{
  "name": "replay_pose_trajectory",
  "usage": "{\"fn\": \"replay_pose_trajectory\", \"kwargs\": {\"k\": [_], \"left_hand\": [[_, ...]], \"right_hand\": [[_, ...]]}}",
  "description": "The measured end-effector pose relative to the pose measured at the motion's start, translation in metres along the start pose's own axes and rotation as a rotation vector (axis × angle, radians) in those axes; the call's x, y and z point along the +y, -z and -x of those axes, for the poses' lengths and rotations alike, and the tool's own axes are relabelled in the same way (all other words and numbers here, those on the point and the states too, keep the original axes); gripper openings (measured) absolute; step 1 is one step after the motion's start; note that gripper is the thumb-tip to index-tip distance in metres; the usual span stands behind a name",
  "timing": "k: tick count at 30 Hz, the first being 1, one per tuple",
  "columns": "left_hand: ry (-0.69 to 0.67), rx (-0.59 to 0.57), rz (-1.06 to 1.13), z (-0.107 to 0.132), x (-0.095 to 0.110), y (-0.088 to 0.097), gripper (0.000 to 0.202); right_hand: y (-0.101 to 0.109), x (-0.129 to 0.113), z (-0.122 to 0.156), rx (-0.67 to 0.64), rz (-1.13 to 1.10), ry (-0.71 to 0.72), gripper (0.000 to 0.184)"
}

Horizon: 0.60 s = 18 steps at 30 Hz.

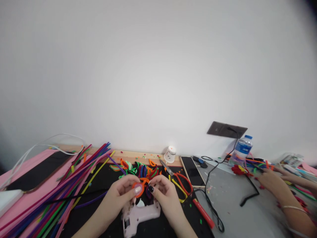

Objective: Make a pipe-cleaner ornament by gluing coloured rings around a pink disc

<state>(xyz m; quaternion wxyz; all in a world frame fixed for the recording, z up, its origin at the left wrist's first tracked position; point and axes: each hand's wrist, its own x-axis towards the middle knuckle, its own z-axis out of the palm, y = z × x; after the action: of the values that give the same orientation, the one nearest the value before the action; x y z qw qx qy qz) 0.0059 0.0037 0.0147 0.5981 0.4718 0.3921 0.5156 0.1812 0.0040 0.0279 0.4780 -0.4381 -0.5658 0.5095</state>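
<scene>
My left hand (pixel 128 191) pinches an orange pipe-cleaner shape (pixel 137 189) with rounded loops between thumb and fingers. My right hand (pixel 161 191), its thumb and fingertips pressed together, grips the right side of the same shape. A small dark purple piece (pixel 148 193) shows by the right fingertips; whether it is joined to the orange one I cannot tell. Just below both hands, a pale pink hot glue gun (pixel 141 216) lies on the black mat (pixel 99 219). Behind the fingers sits a heap of bent pipe-cleaner pieces (pixel 133 169) in several colours.
Long pipe cleaners (pixel 61 195) spread across the left. To the right lie scissors (pixel 183 185), a phone (pixel 192 172), a red stick-like tool (pixel 203 213) and a black cable (pixel 210 201). A paper cup (pixel 170 154) and a bottle (pixel 241 152) stand behind. A co-worker's hands (pixel 272 183) work at far right.
</scene>
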Motion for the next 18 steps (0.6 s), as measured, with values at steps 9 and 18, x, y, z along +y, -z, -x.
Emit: {"fn": "replay_pose_trajectory", "kwargs": {"k": [9, 18], "left_hand": [[-0.191, 0.362, -0.009, -0.005, 0.013, 0.009, 0.029], [-0.239, 0.429, 0.005, -0.009, 0.006, 0.015, 0.03]], "right_hand": [[0.002, -0.001, 0.019, -0.446, 0.91, 0.149, 0.058], [-0.008, 0.008, 0.013, -0.293, 1.03, 0.267, 0.039]]}}
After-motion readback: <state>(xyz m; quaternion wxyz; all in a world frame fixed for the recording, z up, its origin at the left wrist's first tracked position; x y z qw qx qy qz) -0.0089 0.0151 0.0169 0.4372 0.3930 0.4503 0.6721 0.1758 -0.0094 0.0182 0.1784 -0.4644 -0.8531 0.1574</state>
